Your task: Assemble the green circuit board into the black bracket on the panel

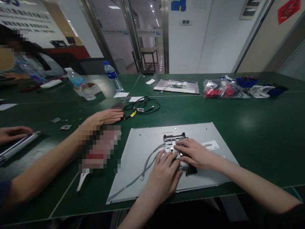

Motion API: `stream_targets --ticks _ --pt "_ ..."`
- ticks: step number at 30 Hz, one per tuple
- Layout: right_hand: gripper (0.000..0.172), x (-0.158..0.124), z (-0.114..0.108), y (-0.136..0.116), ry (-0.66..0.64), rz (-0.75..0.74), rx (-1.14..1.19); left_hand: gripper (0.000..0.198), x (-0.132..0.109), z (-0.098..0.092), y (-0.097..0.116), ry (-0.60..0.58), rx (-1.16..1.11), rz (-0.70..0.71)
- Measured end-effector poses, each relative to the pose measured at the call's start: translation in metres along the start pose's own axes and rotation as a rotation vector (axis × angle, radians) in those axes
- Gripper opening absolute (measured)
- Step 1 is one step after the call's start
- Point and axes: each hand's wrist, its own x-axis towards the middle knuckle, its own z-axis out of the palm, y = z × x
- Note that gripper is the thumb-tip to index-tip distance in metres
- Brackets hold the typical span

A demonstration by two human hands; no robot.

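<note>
Lying under both sets of fingertips, a silver metal bracket (pixel 169 144) with black ends sits near the middle of a pale flat display panel (pixel 143 143), its long axis running from the far side towards the near side and slanting slightly right. Neither hand is clearly nearer: the left hand (pixel 165 168) comes in from the near left with fingers bent and close together, while the right hand (pixel 196 152) reaches across from the right, fingers lightly spread. Both seem to touch the bracket, but whether either pinches a part cannot be told. Grey cables (pixel 147 160) trail from the bracket's left side over the panel, one towards its near-left corner. The panel's longer sides run left to right, its near edge close to the rim of the green table (pixel 262 127). Room looks widest beyond the panel's right edge; leftwards, a co-worker's forearm (pixel 52 159) and a blurred object (pixel 102 148) narrow it.
</note>
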Motion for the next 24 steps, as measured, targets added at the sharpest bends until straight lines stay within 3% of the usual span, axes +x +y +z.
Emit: stream_targets --ticks 24 --pt "0.045 -0.0022 0.0015 0.0024 0.013 -0.02 0.006 0.022 -0.0008 0.0018 -0.0025 0.012 0.027 0.036"
